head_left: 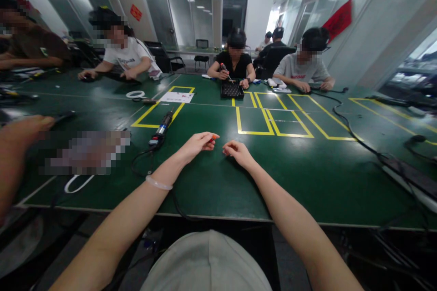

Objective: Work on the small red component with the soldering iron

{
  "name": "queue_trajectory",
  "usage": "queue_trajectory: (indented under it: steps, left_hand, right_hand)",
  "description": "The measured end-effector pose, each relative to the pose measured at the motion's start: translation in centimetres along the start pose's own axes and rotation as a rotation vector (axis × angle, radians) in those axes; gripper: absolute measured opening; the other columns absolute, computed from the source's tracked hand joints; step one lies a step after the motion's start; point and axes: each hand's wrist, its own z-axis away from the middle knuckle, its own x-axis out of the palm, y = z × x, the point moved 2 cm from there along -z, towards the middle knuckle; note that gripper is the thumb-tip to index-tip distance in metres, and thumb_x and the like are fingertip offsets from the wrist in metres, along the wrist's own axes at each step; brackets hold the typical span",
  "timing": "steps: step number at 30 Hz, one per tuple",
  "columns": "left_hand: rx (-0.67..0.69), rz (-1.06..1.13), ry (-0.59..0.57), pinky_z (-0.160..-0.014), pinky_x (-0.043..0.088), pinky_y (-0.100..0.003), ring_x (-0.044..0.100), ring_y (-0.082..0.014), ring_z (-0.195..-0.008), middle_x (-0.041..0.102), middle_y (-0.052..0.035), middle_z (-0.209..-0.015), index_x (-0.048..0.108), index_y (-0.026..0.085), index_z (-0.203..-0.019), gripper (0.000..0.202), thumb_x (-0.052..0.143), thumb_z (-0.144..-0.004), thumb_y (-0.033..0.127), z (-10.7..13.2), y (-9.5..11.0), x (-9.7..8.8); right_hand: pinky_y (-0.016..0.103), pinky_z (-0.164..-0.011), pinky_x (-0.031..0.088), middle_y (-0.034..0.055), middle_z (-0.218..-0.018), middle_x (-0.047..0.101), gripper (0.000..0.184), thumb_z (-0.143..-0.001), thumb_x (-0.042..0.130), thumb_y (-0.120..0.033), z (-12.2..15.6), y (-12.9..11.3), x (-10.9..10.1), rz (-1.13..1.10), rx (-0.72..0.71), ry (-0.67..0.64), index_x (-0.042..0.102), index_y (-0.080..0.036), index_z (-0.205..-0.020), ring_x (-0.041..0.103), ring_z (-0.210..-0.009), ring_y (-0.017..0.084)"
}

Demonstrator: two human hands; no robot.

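Observation:
My left hand (203,142) is closed in a pinch above the green table (205,186). A small orange-red piece (214,137) shows at its fingertips, too small to name. Just to the right, and apart from it, my right hand (238,153) has its fingers curled together; whatever they hold, if anything, is hidden. Left of my hands lies a dark, pen-shaped electric screwdriver (165,122) with a black cord. A clear bracelet (159,183) circles my left wrist.
Yellow tape outlines (256,133) mark the table. A white paper sheet (176,97) and white cable coil (135,94) lie ahead left. Across sits a person with a black tray (232,90). Black cables (344,120) run along the right. Another person's arm (20,138) reaches in at left.

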Motion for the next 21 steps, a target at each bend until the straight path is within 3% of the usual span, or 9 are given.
queue_trajectory:
  steps: [4,11,17,21]
  left_hand:
    - [0.07,-0.087,0.015,-0.072,0.052,-0.029,0.061,-0.0121,-0.074,0.066,-0.0066,-0.093,0.064,0.014,-0.108,0.039,0.06,-0.081,0.041,-0.3,-1.7,1.8]
    - [0.293,-0.324,0.069,-0.08,0.051,-0.033,0.063,-0.018,-0.086,0.065,-0.0066,-0.094,0.064,0.015,-0.094,0.028,0.064,-0.077,0.038,0.3,-2.3,2.3]
    - [0.388,-0.405,0.041,-0.083,0.053,-0.033,0.061,-0.0176,-0.088,0.058,-0.0056,-0.096,0.065,0.018,-0.09,0.02,0.062,-0.079,0.035,1.2,-1.8,3.1]
    - [0.39,-0.401,0.037,-0.088,0.052,-0.035,0.06,-0.0182,-0.095,0.058,-0.0056,-0.102,0.062,0.019,-0.099,0.026,0.063,-0.078,0.034,1.2,-2.0,3.1]
  right_hand:
    - [0.022,-0.051,0.045,0.002,-0.069,0.066,0.024,-0.082,0.057,-0.04,-0.2,0.2,0.3,-0.184,0.074,-0.016,0.06,-0.016,-0.086,0.059,-0.056,0.011]
    - [0.021,-0.049,0.05,0.0025,-0.074,0.066,0.034,-0.075,0.068,-0.047,0.1,-0.1,0.6,-0.363,0.199,-0.032,0.057,-0.016,-0.084,0.061,-0.059,0.011]
    - [0.022,-0.053,0.052,-0.0005,-0.069,0.065,0.038,-0.065,0.077,-0.041,0.2,0.0,0.9,-0.401,0.181,-0.06,0.057,-0.017,-0.086,0.063,-0.062,0.012]
    - [0.024,-0.055,0.052,-0.0019,-0.069,0.063,0.037,-0.064,0.076,-0.039,-0.1,0.4,0.7,-0.342,0.116,-0.027,0.056,-0.018,-0.086,0.06,-0.059,0.011]
